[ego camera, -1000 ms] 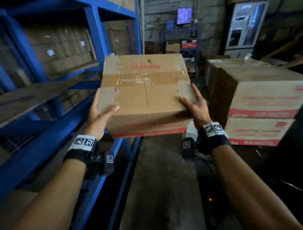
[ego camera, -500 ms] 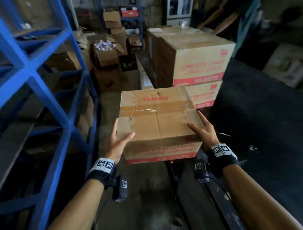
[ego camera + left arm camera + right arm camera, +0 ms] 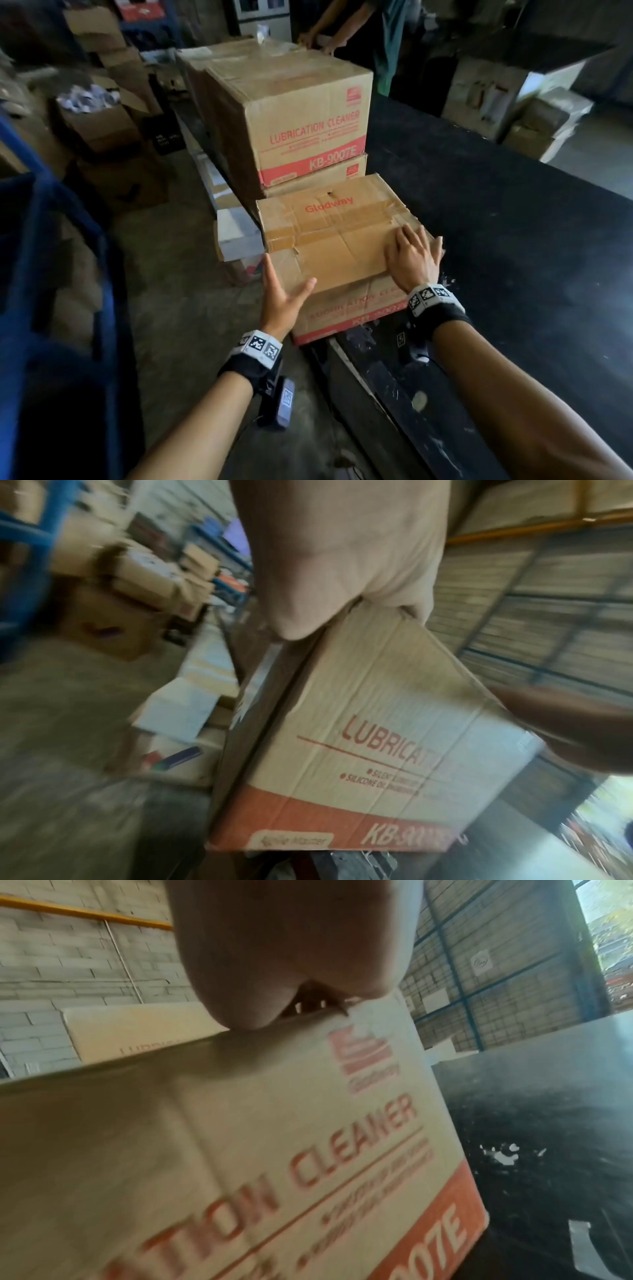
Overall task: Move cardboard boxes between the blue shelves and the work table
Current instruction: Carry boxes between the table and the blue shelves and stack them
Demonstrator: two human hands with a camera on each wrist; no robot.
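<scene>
A taped cardboard box (image 3: 332,233) printed "Glodway" on top sits on the near left corner of the black work table (image 3: 513,240), just in front of two stacked boxes (image 3: 301,116). My left hand (image 3: 284,294) is at its near left corner, fingers straight along the side and thumb on the top. My right hand (image 3: 412,255) lies flat on the top at the right edge. The left wrist view shows the box (image 3: 377,723) front face under my palm. The right wrist view shows the box (image 3: 240,1137) with my palm heel on its top edge.
Blue shelf posts (image 3: 41,240) stand at the left across a concrete aisle. Open cartons (image 3: 99,116) crowd the floor at the far left. Another person (image 3: 370,34) stands at the table's far end. White packages (image 3: 236,233) lie beside the table's left edge.
I turned from the blue shelf to the table while carrying the box. The box has come down onto the table's near corner, and my right hand has shifted from its side onto its top.
</scene>
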